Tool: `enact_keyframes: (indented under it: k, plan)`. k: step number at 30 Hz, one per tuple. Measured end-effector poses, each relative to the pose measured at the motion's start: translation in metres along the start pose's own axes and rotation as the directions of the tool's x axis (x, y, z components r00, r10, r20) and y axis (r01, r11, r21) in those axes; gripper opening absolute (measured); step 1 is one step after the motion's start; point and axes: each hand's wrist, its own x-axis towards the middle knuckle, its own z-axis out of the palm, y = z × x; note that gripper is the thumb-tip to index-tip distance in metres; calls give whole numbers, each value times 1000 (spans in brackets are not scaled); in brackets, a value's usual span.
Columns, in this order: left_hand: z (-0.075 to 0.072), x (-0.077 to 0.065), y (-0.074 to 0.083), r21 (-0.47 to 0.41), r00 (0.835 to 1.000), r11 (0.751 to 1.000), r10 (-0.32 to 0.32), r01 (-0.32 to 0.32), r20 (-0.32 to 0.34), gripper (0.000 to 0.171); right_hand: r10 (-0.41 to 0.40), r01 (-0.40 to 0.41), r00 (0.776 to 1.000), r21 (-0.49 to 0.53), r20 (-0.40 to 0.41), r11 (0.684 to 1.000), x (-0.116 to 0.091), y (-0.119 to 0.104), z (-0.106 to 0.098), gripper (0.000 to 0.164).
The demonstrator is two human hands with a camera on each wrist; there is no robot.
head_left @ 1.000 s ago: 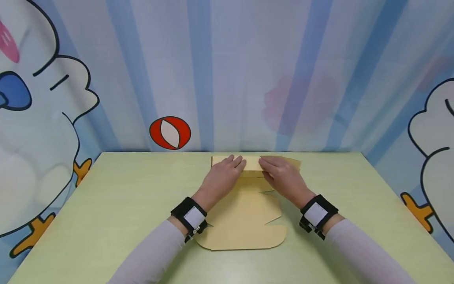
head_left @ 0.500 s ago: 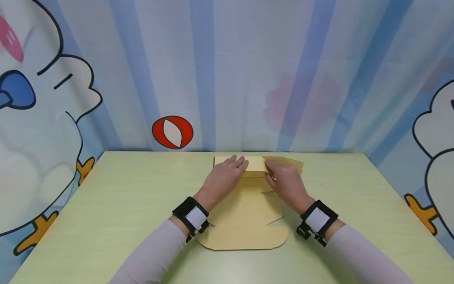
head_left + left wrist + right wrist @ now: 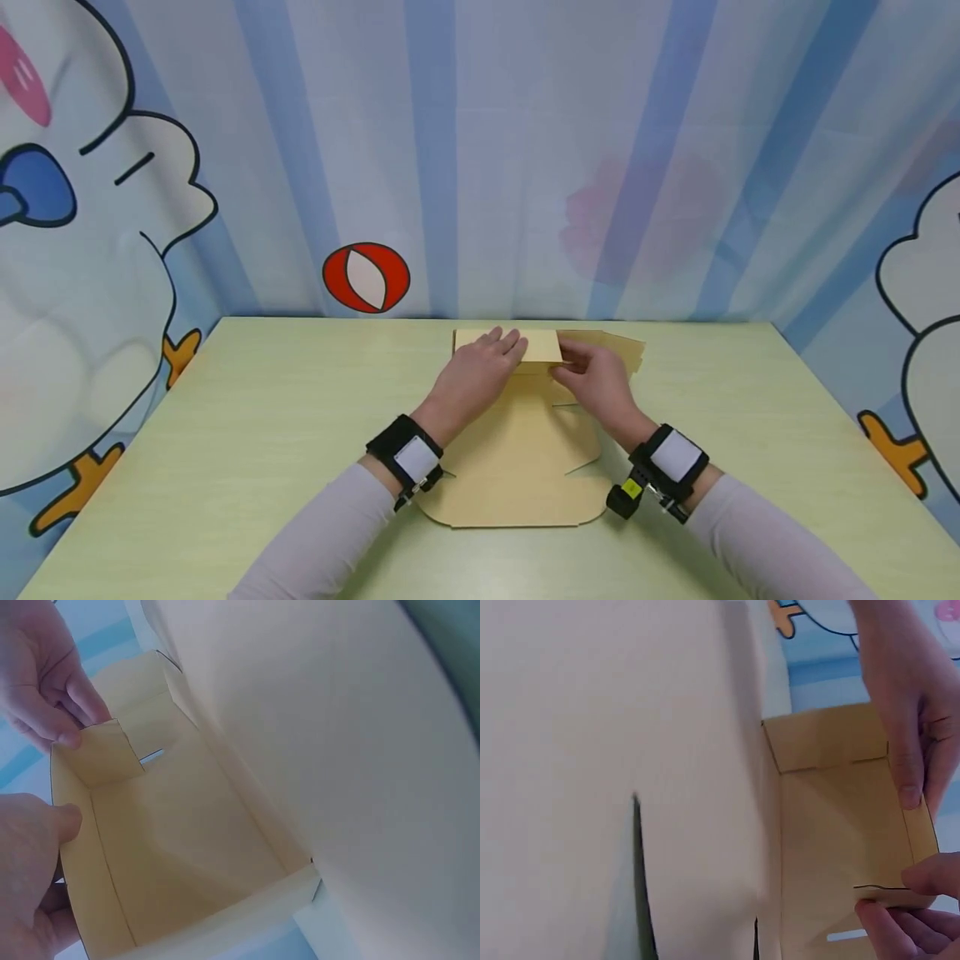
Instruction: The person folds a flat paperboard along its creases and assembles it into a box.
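Observation:
A tan cardboard box (image 3: pixel 517 492), partly folded, lies on the table with its lid panel flat toward me. Its walls stand up around the tray part at the far end. My left hand (image 3: pixel 480 362) grips the far wall (image 3: pixel 79 847), thumb inside and fingers outside. At the right end of that wall, my right hand (image 3: pixel 600 379) pinches a small corner flap (image 3: pixel 889 898) between thumb and fingers. The flap is bent inward, near a narrow slot (image 3: pixel 846 935) in the box floor. On the right, a side panel (image 3: pixel 618 343) lies folded outward.
The pale green table (image 3: pixel 300 433) spreads out on both sides of the box. A striped blue curtain (image 3: pixel 510 167) with cartoon figures hangs right behind its far edge. Slits (image 3: pixel 583 467) cut into the lid panel's sides leave rounded tabs.
My right hand has gone from lying over the far wall's right end to pinching the corner flap, its wrist turning. The left hand keeps its hold in place.

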Motion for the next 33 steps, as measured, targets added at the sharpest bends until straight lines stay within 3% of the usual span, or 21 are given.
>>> enact_keyframes:
  k: [4,8,15,24,28,33]
  plan:
    - [0,0,0,8,1000,1000,8,-8,-7,34,69,-77,996,183,50,980,0,0,0,46]
    - [-1,-1,0,17,1000,1000,15,-15,-11,34,103,-135,988,335,111,932,-1,1,-2,47]
    - [-2,-1,2,38,1000,999,16,-16,-5,34,142,-216,975,575,170,789,0,-1,-3,47]
    - [-4,-2,4,39,1000,999,23,-24,10,36,280,-332,942,624,184,707,5,-8,3,47]
    - [-4,-2,4,38,1000,999,18,-18,13,36,306,-362,930,652,203,667,6,-10,4,48]
    - [-2,-2,3,44,1000,999,20,-20,11,36,325,-379,922,666,211,643,9,-11,5,50]
